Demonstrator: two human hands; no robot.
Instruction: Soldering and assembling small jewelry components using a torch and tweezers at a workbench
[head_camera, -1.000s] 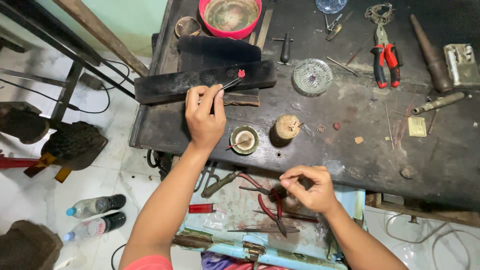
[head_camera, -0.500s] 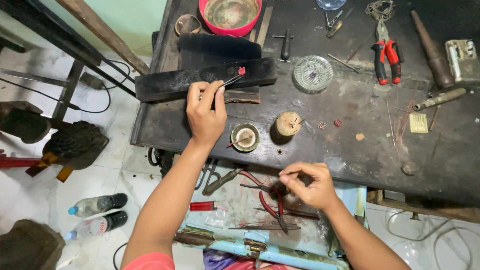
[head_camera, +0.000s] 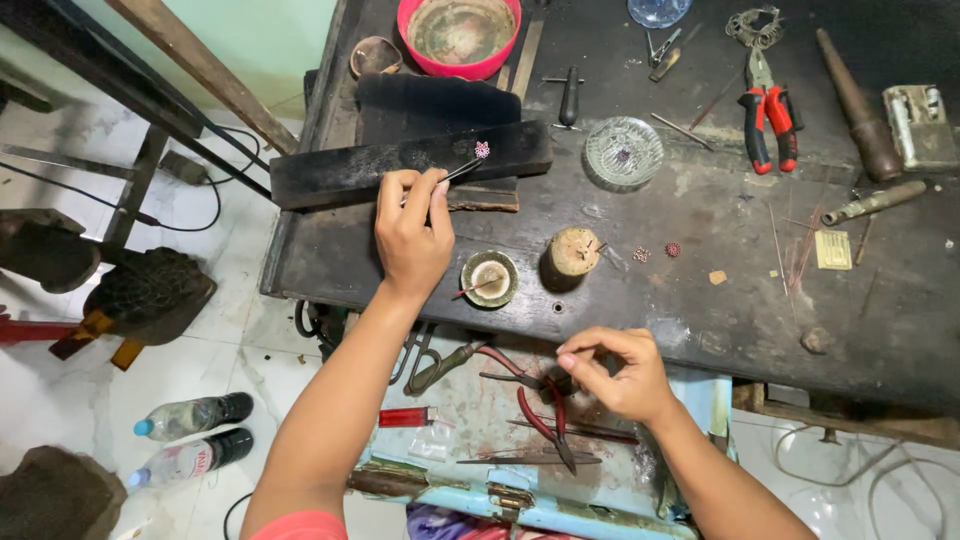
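1. My left hand (head_camera: 412, 235) is pinched narrow round thin tweezers (head_camera: 462, 171); the tips carry a small pink flower-shaped ornament (head_camera: 482, 150); thumb and forefinger closed on the shaft, other fingers curled.
2. Landmark is the long black charred block (head_camera: 410, 163) lying crosswise on the dark workbench (head_camera: 700, 250); the ornament sits over the block's right part, touching or just above its top, cannot tell which; tweezers' long axis slants from my hand up and to the right onto the block.
3. So the ornament lies just beyond my left hand, up-right of the knuckles; left hand is far nearer to it than the right.
4. My right hand (head_camera: 615, 372) is well below the block, off the bench's near edge, over a tool tray (head_camera: 520, 470); fingertips pinched narrow; something tiny may be held, too small to tell; red-handled pliers (head_camera: 535, 400) lie just under it.
5. Below the block: a small round dish (head_camera: 489, 278) with a thin stick in it, just right of my left wrist; a stubby wooden peg (head_camera: 573, 250) beside that.
6. Right of the block: a clear glass dish (head_camera: 624, 151); further right, red-and-black pliers (head_camera: 768, 110).
7. Above the block: a pink bowl (head_camera: 460, 35).
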